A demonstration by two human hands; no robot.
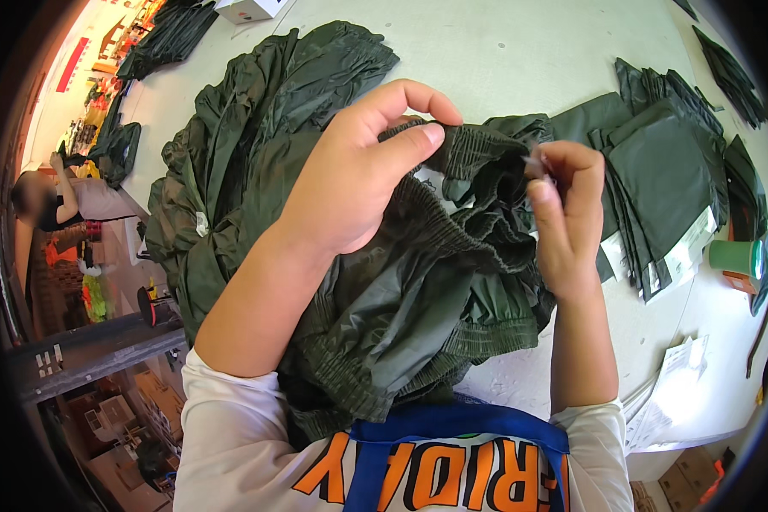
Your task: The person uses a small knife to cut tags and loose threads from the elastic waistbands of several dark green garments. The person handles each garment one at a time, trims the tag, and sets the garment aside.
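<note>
My left hand (354, 166) pinches the gathered elastic band of a dark green garment (410, 316) between thumb and fingers, lifting it above the pile. The band hangs in an open loop, its ribbed edge facing up. At the right end of that loop, my right hand (567, 213) has thumb and fingers closed around a small, shiny, pale thing, too small and blurred to name. More of the garment, with another elasticated edge, drapes down toward my lap. On the left, a large heap of the same shiny dark green cloth (256, 111) lies on the white table (503, 51).
Folded dark green pieces (657, 162) lie stacked on the right, with papers beneath. Beyond them stands a green-and-brown tub (734, 256). White sheets (670, 392) rest near the table's front right. A person (77, 196) is at the far left, and a white box (252, 8) sits at the back.
</note>
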